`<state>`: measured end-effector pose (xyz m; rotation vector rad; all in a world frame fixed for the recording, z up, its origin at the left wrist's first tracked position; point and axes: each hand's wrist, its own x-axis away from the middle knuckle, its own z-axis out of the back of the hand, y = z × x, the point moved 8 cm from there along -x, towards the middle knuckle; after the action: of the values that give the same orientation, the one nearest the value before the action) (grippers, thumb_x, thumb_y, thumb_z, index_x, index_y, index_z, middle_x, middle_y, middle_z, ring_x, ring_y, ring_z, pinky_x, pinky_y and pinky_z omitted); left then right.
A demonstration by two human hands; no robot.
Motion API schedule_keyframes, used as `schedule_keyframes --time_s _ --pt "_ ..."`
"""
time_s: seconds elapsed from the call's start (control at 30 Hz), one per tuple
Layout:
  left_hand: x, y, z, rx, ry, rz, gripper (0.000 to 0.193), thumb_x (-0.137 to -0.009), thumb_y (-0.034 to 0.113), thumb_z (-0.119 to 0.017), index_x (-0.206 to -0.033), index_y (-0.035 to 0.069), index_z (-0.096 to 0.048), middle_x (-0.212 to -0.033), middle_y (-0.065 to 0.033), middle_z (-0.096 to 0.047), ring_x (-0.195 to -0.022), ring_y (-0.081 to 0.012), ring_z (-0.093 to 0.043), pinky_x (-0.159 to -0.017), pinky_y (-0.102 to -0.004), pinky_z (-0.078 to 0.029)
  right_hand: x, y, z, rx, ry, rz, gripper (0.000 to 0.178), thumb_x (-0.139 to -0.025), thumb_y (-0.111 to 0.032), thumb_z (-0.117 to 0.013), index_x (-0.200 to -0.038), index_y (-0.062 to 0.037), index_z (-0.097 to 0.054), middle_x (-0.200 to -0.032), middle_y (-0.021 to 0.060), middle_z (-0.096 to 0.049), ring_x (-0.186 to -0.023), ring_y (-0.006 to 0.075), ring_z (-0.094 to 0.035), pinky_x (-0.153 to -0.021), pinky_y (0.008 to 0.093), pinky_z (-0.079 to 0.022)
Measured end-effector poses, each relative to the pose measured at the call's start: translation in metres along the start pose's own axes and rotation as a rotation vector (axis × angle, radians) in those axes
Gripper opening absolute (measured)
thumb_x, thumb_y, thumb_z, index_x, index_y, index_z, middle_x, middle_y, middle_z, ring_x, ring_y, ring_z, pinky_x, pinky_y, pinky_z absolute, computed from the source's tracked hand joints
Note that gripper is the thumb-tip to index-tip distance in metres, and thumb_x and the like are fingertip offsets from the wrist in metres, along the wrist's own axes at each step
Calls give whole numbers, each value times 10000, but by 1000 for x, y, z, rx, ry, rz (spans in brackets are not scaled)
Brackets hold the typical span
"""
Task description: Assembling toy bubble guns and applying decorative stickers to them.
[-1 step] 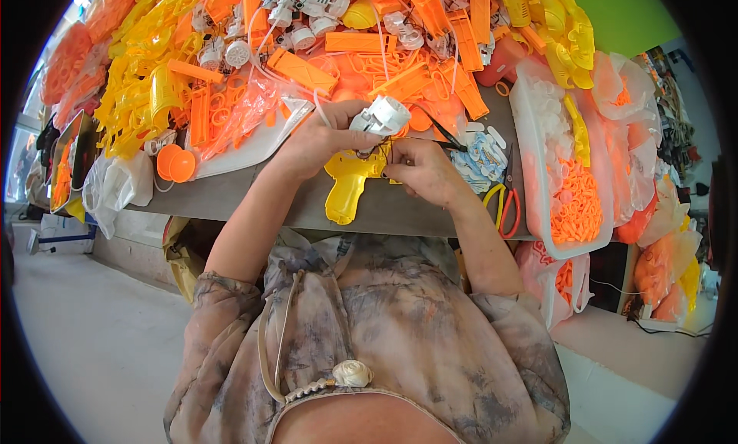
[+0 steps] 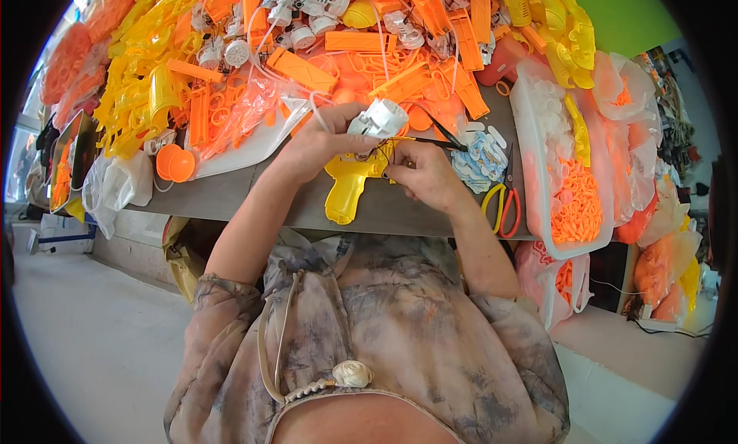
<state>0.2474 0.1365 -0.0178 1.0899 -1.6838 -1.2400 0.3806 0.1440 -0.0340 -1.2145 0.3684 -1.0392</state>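
Observation:
My left hand (image 2: 327,140) grips a small white plastic motor unit (image 2: 379,119) with thin wires trailing from it. It holds the unit over a yellow plastic gun-shaped shell (image 2: 350,184) that lies on the grey table (image 2: 254,198). My right hand (image 2: 423,175) is closed beside the shell, fingers pinching at the dark wires where they meet it. Both hands touch over the shell's upper part.
Heaps of orange and yellow plastic parts (image 2: 307,52) cover the table's far side. A white tray (image 2: 565,175) of orange pieces stands at right, yellow-handled scissors (image 2: 501,206) near it. Printed stickers (image 2: 480,159) lie by my right hand. Two orange caps (image 2: 175,164) sit at left.

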Motion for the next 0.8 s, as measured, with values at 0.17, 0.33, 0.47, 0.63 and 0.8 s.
schedule_keyframes --time_s 0.17,0.33,0.47,0.63,0.8 --pt "17 -33 1 58 177 -81 415 -849 122 -631 -1217 -4 -486 -1100 -61 -612 -999 -115 -570 -864 -270 -442 13 23 -8 -44 375 152 113 -818 -69 -611 -771 10 -546 -577 23 -536 -444 82 -488 -408 241 -371" --pt "32 -41 -8 166 348 -196 359 -891 109 -587 -1213 9 -463 -1075 -45 -592 -992 -103 -551 -861 -270 -441 21 31 -9 -88 579 218 124 -842 -55 -615 -771 14 -539 -620 27 -556 -528 63 -493 -459 234 -396" --pt "27 -38 -6 150 357 -127 348 -892 112 -590 -1203 10 -470 -1062 -36 -585 -974 -93 -547 -848 -259 -441 22 29 -12 -53 629 281 124 -832 -50 -626 -778 16 -536 -636 25 -561 -558 65 -499 -494 242 -418" --pt "25 -39 -4 157 350 -111 381 -881 110 -606 -1215 -2 -460 -1037 -35 -583 -935 -85 -547 -823 -247 -446 30 9 -13 186 690 403 137 -801 -37 -631 -760 4 -507 -649 102 -560 -528 191 -552 -503 313 -445" --pt "25 -40 -1 137 368 -139 360 -881 100 -603 -1204 9 -472 -1038 -31 -588 -935 -87 -555 -831 -246 -448 30 -19 -24 542 673 367 127 -785 -42 -602 -770 -1 -483 -673 156 -550 -555 328 -569 -490 402 -449"
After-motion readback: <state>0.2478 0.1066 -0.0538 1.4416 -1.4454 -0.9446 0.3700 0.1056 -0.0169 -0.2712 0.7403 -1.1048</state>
